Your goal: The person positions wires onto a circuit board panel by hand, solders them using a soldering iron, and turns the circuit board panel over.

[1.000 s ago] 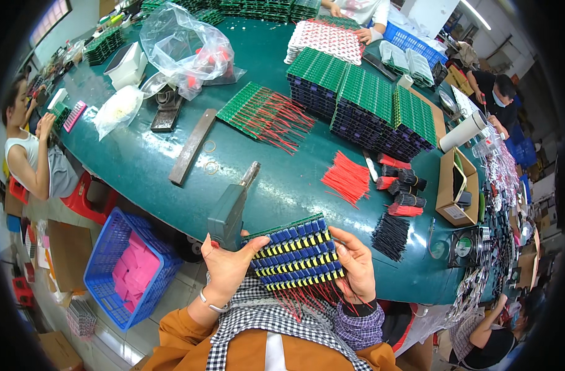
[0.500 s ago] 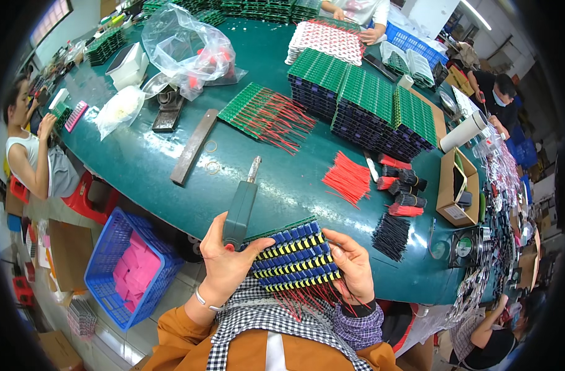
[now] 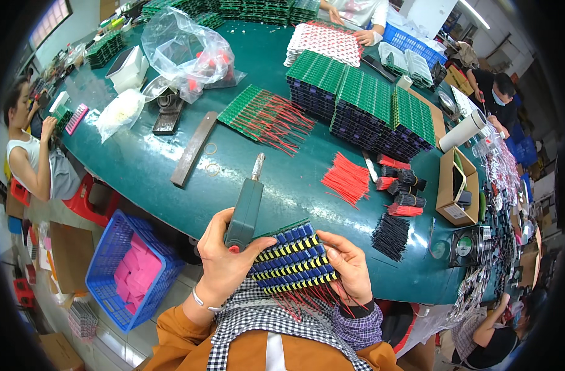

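Note:
In front of my body I hold a circuit board panel (image 3: 293,260) tilted up, its rows of blue and yellow components facing me and red wires hanging from its lower edge. My left hand (image 3: 225,256) grips the panel's left side with the thumb. The same hand also keeps hold of a green-handled soldering gun (image 3: 243,213), its metal tip pointing away over the table. My right hand (image 3: 348,264) pinches the panel's right edge, near the red wires. Past the soldering gun lies a green board panel (image 3: 267,117) with red wires spread across it.
Stacked board panels (image 3: 362,102) stand at the far right of the green table (image 3: 282,198). Red wires (image 3: 347,179), black wires (image 3: 390,237) and a cardboard box (image 3: 456,191) lie right. A metal bar (image 3: 194,148) lies left; a blue basket (image 3: 131,266) stands below. Other people work around.
The held panel has tilted slightly, and my right hand has shifted a little left with it. The soldering gun has turned slightly. Across the table, a co-worker's hands have moved.

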`<state>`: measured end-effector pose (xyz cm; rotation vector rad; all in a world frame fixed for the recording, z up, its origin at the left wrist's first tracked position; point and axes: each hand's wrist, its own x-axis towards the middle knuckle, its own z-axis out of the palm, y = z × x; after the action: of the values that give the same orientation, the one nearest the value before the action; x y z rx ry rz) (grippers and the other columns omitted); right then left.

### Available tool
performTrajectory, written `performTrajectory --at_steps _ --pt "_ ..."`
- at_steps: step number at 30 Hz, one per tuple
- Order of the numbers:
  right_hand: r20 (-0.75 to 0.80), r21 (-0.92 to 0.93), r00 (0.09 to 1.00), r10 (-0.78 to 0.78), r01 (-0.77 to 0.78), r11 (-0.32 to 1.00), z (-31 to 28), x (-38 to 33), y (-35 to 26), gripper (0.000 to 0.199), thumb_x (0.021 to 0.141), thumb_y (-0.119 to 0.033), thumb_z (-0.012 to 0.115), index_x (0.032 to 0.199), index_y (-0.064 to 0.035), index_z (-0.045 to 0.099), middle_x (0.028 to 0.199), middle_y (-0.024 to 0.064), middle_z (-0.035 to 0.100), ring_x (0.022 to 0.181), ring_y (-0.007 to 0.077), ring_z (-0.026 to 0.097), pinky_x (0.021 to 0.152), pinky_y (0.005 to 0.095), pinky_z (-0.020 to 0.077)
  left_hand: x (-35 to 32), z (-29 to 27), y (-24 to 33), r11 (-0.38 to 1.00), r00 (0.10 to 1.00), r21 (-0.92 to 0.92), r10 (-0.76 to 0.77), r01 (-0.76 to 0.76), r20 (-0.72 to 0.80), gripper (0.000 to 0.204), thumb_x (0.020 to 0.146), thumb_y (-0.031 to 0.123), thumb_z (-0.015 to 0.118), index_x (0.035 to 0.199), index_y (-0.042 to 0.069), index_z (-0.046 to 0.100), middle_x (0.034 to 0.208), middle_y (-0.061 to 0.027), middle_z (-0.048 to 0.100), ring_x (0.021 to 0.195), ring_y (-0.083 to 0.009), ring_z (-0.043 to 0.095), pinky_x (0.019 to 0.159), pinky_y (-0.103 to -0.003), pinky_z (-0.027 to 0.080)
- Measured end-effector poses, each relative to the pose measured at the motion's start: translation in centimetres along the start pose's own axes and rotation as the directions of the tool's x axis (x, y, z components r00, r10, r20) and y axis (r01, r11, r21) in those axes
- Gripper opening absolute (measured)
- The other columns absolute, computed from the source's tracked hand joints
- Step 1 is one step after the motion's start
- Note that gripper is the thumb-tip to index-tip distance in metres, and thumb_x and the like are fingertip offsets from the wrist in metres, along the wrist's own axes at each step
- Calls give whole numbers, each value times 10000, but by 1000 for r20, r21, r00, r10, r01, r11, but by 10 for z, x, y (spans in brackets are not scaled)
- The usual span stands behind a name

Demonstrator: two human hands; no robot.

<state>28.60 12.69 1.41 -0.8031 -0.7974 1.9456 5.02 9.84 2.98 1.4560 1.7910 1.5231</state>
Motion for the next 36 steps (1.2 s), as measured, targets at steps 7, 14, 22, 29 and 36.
performTrajectory --at_steps 7,14,22,29,36 --pt "24 -6 1000 18 -18 1000 1 -1 1 440 1049 -92 612 1441 87 529 1274 224 705 1103 226 725 972 351 587 -1 3 -7 995 999 95 43 -43 -1 609 673 158 1003 1120 -22 631 907 -118 734 807 -189 741 700 -325 580" --pt "38 5 997 65 -65 998 3 0 2 420 1056 -74 588 1442 82 533 1286 221 702 1110 220 722 970 348 589 4 -2 6 981 993 158 115 -113 -6 627 664 159 1004 1129 -31 629 954 -127 730 845 -213 744 731 -331 582" --pt "67 -18 995 79 -78 997 4 0 2 411 1070 -81 567 1443 88 534 1311 203 693 1141 204 702 996 339 572 7 5 8 974 988 160 156 -157 22 600 678 138 991 1133 -20 634 965 -128 724 860 -222 740 764 -331 578" --pt "84 -4 993 84 -84 996 1 2 7 398 1082 -76 544 1446 85 540 1334 177 684 1178 185 677 1018 321 548 7 7 7 979 991 159 130 -131 19 577 685 130 984 1124 -16 639 959 -123 724 855 -224 739 761 -330 577" --pt "66 -35 992 105 -103 994 6 2 9 396 1081 -76 548 1442 86 542 1319 169 692 1164 178 680 1018 312 543 14 16 11 967 977 142 213 -213 19 571 689 134 983 1122 -15 641 954 -120 720 845 -218 731 751 -327 573"
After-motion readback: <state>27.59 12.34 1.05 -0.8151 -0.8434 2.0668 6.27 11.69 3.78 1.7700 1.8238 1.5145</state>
